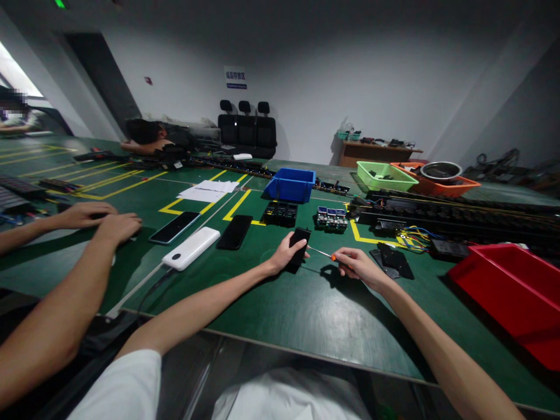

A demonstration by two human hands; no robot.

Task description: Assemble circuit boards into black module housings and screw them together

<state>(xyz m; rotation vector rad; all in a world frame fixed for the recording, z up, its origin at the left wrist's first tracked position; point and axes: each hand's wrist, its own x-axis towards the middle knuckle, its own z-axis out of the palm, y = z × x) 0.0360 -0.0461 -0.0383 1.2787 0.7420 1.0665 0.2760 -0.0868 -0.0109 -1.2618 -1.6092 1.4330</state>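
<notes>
My left hand [285, 254] grips a black rectangular box-like part [299, 238], tilted above the green table. In my right hand [353, 263] is a screwdriver [321, 252] with an orange handle end, its thin shaft pointing left toward the black part. Whether the tip touches the part I cannot tell. Just beyond my hands lie a black module [280, 213] and a second module with silver and blue parts [331, 219]. Flat black plates [394, 261] rest to the right of my right hand.
A red bin [507, 291] stands at right, a blue bin [291, 184] behind the modules. Two phones and a white power bank [191, 248] lie left. A co-worker's hands [114, 224] rest farther left. Green [385, 177] and orange baskets [455, 184] stand behind a long black assembly [459, 216].
</notes>
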